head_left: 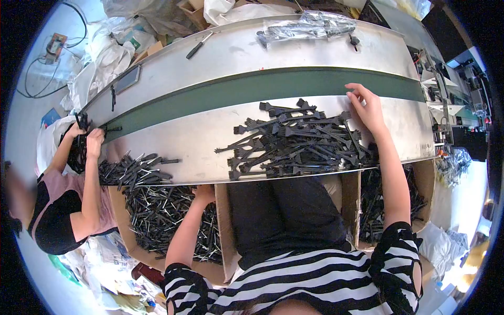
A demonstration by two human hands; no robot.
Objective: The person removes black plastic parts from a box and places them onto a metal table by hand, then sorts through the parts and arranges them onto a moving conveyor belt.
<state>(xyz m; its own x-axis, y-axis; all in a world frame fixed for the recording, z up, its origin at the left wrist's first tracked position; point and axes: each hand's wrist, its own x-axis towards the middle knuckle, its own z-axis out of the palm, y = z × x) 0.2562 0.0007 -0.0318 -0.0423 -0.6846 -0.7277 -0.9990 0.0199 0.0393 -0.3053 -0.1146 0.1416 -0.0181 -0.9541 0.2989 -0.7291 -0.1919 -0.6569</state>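
Observation:
My right hand is raised over the near edge of the green conveyor belt, fingers apart and slightly bent, with nothing visible in it. Just left of it, a large heap of small black double-ended brushes lies on the metal table. My left hand reaches down at the table's front edge, above a cardboard box full of black-handled pieces with silvery shafts. Its fingers are mostly hidden, so whether it holds one of these pieces cannot be seen.
A co-worker's hands are by black pieces at the belt's left end, near a smaller pile. A second box stands right of my legs. A screwdriver, a phone and plastic-wrapped parts lie along the table's far side.

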